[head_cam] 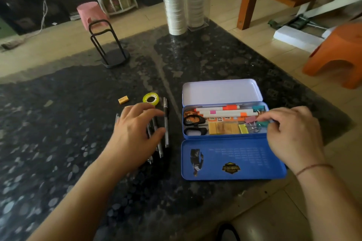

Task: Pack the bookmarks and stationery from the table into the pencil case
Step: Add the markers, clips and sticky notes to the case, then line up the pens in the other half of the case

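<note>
Black speckled stone table (58, 133), tan tiled floor (254, 31), orange stool (337, 58)

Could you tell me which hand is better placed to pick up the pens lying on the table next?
The left hand: it already hovers over the pens, left of the pencil case. The right hand is busy at the binder clips in the case's far end.

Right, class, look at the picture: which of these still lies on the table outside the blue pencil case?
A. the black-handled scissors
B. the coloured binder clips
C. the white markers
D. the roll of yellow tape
D: the roll of yellow tape lies on the dark table left of the pencil case, beyond the left hand; the other three are inside the case.
</note>
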